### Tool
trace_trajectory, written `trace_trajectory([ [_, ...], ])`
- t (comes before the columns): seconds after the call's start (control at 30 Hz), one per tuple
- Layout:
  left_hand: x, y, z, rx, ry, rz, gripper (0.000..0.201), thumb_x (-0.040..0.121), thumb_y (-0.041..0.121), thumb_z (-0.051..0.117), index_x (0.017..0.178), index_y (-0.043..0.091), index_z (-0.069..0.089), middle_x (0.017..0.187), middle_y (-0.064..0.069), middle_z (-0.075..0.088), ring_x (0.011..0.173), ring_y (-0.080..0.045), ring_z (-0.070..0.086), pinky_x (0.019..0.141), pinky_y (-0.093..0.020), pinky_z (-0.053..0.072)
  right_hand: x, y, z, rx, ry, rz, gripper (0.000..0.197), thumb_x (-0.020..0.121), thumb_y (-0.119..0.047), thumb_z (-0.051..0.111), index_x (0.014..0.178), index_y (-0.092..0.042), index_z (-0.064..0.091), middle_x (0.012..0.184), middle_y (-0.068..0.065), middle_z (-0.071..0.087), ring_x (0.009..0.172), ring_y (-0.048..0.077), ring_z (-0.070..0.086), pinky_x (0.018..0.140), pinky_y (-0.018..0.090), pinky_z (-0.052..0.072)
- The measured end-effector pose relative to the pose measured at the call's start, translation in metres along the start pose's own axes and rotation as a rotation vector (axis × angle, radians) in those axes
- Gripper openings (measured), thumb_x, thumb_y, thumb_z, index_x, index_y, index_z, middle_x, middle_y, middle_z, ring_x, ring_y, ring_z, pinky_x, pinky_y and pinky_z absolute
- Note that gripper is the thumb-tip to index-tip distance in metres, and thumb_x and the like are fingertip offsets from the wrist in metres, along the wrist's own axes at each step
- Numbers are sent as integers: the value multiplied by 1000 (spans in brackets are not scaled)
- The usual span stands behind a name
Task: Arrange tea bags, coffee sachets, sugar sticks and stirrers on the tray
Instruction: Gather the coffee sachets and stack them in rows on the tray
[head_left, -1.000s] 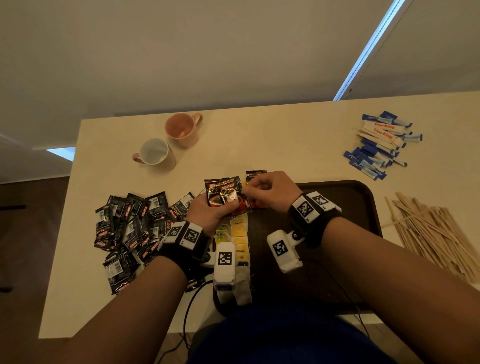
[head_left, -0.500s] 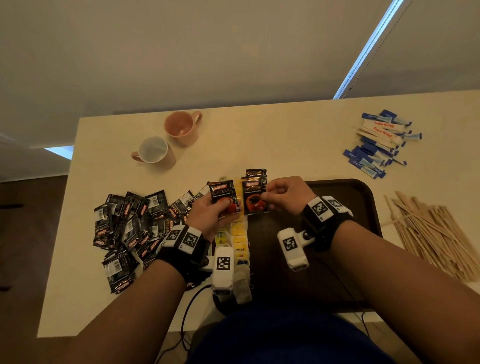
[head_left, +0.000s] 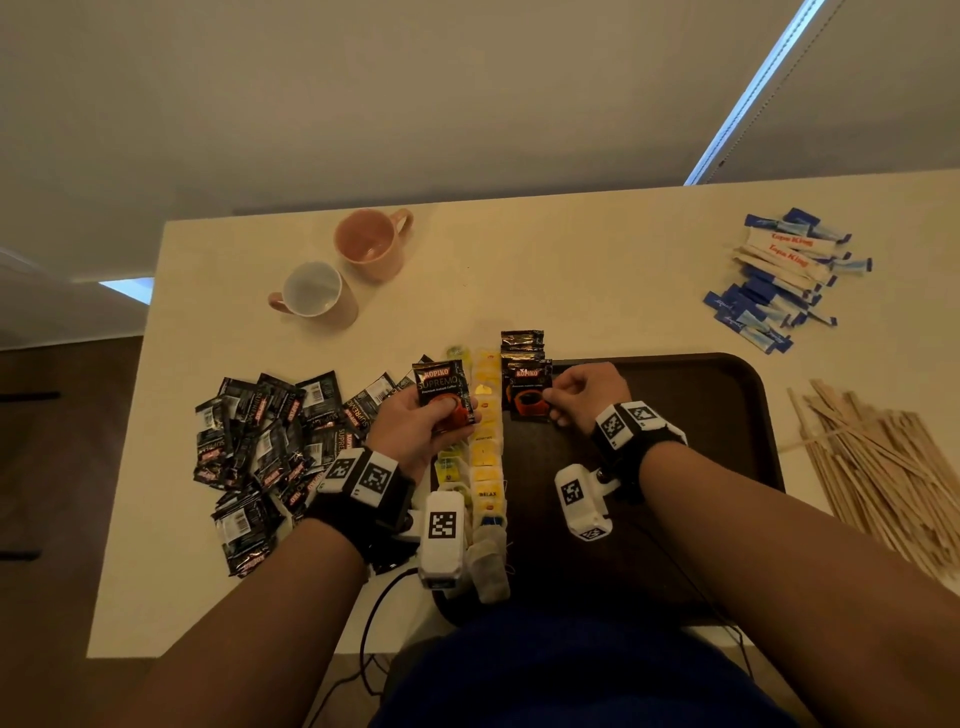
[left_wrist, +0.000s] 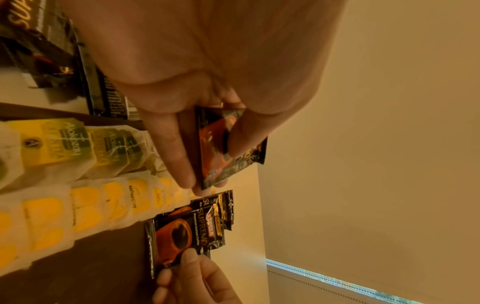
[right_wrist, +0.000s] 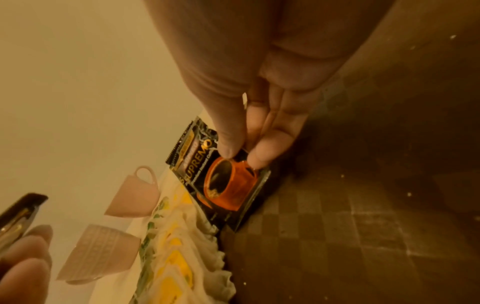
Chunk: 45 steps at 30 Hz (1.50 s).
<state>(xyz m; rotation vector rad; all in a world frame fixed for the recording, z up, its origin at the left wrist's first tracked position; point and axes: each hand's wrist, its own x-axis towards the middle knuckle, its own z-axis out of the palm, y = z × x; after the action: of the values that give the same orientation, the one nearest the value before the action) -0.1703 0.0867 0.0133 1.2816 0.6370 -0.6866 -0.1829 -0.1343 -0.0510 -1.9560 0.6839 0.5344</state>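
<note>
You sit at a cream table (head_left: 571, 270) with a dark tray (head_left: 727, 415) close to you. Two rows of tea bags (head_left: 485, 457) already lie on its left side. Your right hand (head_left: 584, 392) pinches a coffee sachet (head_left: 527, 397) onto a short new row beside them. Your left hand (head_left: 426, 421) grips another sachet (head_left: 441, 389). The sachet pile (head_left: 270, 447), the stirrers (head_left: 883, 467) and the far sugar sticks (head_left: 784, 275) are not on the tray yet.

tray (head_left: 727, 395) near edge hidden by forearms and lap, stirrers (head_left: 883, 467) cut off at right frame edge, sugar sticks (head_left: 779, 275) print mostly unreadable, left tea bag row (head_left: 452, 467) partly behind left hand (head_left: 421, 426)
</note>
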Motion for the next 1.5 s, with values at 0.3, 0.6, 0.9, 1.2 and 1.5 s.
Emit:
trace_trajectory([
  [0.3,1,-2,-1,-34,8,-18,23,98,-1,50,119,1,56,104,-20,69,90,-30,71,77,-36,61,4,-4,7,-185,27,-44,22,89,-33,68,83,-12,69,72,6,72,68,18,70,75,35,59],
  [0.6,1,-1,0,-80,8,-39,20,97,-6,46,110,3,57,118,-24,62,93,-35,69,82,-41,59,-2,-7,6,-150,-34,-36,17,92,-28,66,84,-13,65,68,6,73,61,16,71,70,30,61],
  [0.9,4,-6,0,43,-32,5,29,94,-12,48,110,9,61,122,-16,63,111,-33,64,94,-43,54,-6,-12,-11,-181,80,-98,22,91,-33,65,90,-12,70,74,4,72,70,15,69,79,32,57],
  [1.2,6,-6,6,239,58,154,26,83,-5,70,104,11,67,100,-9,76,96,-27,73,89,-47,57,-38,-50,-5,54,-209,-320,7,87,-28,71,90,-21,70,84,1,73,74,10,68,65,22,55],
  [1.5,-1,-6,9,256,1,123,30,79,-3,76,107,4,65,102,-14,74,95,-30,72,83,-45,59,-33,-28,-11,84,-145,-288,6,85,-17,73,81,-16,69,70,0,69,58,3,62,58,17,49],
])
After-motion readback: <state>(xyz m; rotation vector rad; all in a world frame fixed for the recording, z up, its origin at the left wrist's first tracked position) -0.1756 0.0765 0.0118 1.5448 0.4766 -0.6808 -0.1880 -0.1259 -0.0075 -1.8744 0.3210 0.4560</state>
